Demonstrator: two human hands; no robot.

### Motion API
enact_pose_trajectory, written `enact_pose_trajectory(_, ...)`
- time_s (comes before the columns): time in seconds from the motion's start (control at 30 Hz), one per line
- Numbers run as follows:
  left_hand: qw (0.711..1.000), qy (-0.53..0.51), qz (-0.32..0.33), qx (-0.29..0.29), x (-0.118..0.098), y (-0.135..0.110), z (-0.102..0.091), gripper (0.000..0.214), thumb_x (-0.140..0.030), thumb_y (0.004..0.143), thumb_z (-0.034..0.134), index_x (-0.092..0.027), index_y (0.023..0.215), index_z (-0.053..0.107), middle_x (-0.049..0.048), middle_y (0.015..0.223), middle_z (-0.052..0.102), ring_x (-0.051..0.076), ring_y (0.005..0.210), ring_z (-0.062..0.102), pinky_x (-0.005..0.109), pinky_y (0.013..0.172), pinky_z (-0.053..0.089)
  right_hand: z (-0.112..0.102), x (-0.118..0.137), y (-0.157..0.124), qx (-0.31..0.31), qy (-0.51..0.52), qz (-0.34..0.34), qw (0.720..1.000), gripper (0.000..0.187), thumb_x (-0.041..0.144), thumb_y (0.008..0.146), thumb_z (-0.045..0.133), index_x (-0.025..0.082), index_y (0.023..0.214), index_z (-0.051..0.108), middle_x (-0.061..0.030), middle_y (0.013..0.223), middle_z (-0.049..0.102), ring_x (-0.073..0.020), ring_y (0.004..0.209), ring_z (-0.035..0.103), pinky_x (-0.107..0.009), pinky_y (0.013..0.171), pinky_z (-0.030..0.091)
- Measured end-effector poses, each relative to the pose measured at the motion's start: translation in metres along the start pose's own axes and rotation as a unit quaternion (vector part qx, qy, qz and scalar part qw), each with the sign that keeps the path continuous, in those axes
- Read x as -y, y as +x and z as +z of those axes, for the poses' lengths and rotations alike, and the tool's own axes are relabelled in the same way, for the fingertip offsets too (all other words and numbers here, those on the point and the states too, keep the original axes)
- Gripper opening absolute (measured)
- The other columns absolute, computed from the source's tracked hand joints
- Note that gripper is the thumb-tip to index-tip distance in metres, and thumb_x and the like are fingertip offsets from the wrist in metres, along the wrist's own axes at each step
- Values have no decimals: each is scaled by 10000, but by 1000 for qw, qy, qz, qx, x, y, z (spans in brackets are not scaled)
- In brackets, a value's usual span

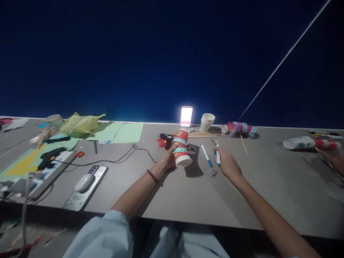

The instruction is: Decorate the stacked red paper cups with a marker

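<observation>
My left hand [170, 157] is wrapped round a red paper-cup piece [182, 160], apparently cups joined end to end, with light-blue patterned bands and a white end toward me. It is tilted above the table and casts a shadow. My right hand [228, 165] has its fingers closed at a white marker [218, 157] with a teal end, low over the tabletop. Just left of it lies a white marker with a blue cap [206, 155]. Small dark scraps [214, 173] lie near that cap. Behind the cups, a black glue gun [166, 136] is partly hidden.
Stacked white cups [207, 122], wooden sticks [202, 135] and a bright screen [186, 116] stand or lie at the back. To the right are other cup pieces [243, 128] and another person's hand [331, 159]. A power strip [53, 172], phone [86, 190] and green paper [129, 133] lie left.
</observation>
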State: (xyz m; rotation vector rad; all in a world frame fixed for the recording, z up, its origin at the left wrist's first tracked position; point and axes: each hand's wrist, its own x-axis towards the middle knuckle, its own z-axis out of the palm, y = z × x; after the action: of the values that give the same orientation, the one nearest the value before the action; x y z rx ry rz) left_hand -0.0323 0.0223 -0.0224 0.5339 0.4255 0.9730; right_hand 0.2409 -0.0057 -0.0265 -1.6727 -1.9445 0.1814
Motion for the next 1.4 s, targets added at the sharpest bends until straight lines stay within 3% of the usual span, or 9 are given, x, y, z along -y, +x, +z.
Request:
enact_pose_trajectory(0.07, 1000, 3, -13, 28, 1, 0, -2, 518, -325, 773, 685, -68, 1211, 588, 175, 1128, 707, 245, 921, 708, 328, 831, 520, 2, 16, 4, -43, 128, 37, 990, 206, 237, 795, 562, 212, 999, 586, -67, 882, 683, -225, 776, 652, -351, 741, 511)
enact_pose_trajectory(0.17, 997, 8, -46, 64, 1, -2, -5, 590, -343, 719, 733, -70, 1223, 596, 177, 1137, 704, 245, 856, 712, 339, 802, 517, 13, 46, 6, -51, 345, 66, 935, 293, 376, 776, 627, 237, 1017, 533, -42, 910, 669, -188, 722, 673, -311, 653, 547)
enact_pose_trajectory(0.27, 993, 14, -75, 90, 2, -3, -5, 598, -379, 668, 775, -52, 1150, 641, 172, 1058, 727, 217, 771, 704, 316, 752, 514, 28, 71, 0, -60, 435, 74, 896, 333, 412, 777, 650, 249, 1033, 512, -23, 898, 653, -176, 741, 690, -303, 674, 575)
enact_pose_trajectory(0.43, 995, 23, -50, 80, 3, -5, -2, 547, -382, 677, 782, -50, 1095, 664, 146, 934, 747, 228, 813, 707, 311, 791, 503, 39, 83, -16, -67, 399, 49, 913, 297, 396, 824, 642, 247, 1060, 541, -42, 980, 658, -178, 798, 706, -316, 756, 579)
enact_pose_trajectory(0.63, 994, 21, -61, 88, 7, -5, -5, 600, -411, 648, 811, -38, 1096, 669, 171, 1037, 734, 238, 848, 713, 325, 832, 514, 36, 86, -20, -52, 383, 35, 921, 274, 413, 826, 647, 266, 1041, 563, -40, 983, 662, -183, 782, 701, -327, 751, 586)
enact_pose_trajectory(0.8, 996, -6, -59, 64, 4, -7, -3, 534, -387, 715, 762, -33, 1098, 652, 155, 984, 742, 236, 853, 717, 322, 835, 517, 31, 86, -20, -59, 445, 68, 891, 284, 450, 881, 539, 286, 1103, 602, -45, 989, 679, -194, 825, 688, -337, 752, 586)
enact_pose_trajectory(0.9, 997, -23, -54, 51, 2, -7, -3, 553, -402, 743, 727, -14, 1125, 630, 180, 1001, 734, 245, 865, 717, 324, 832, 516, 24, 83, -18, -89, 478, 94, 869, 376, 492, 921, 415, 254, 1061, 669, -25, 819, 653, -161, 686, 633, -301, 658, 564)
enact_pose_trajectory(1.1, 996, -43, -60, 41, 1, -8, -4, 567, -398, 791, 665, -24, 1211, 591, 191, 1053, 723, 249, 875, 715, 344, 846, 512, 20, 84, -16, -61, 537, 129, 831, 308, 535, 847, 555, 249, 848, 668, 18, 625, 600, -147, 562, 562, -260, 505, 485)
enact_pose_trajectory(1.4, 997, -26, -61, 37, 0, -10, 1, 570, -410, 750, 715, -24, 1158, 617, 174, 1053, 727, 232, 855, 717, 308, 803, 530, 21, 86, -15, -42, 523, 150, 838, 343, 564, 756, 644, 240, 828, 557, 40, 616, 600, -136, 549, 602, -223, 459, 478)
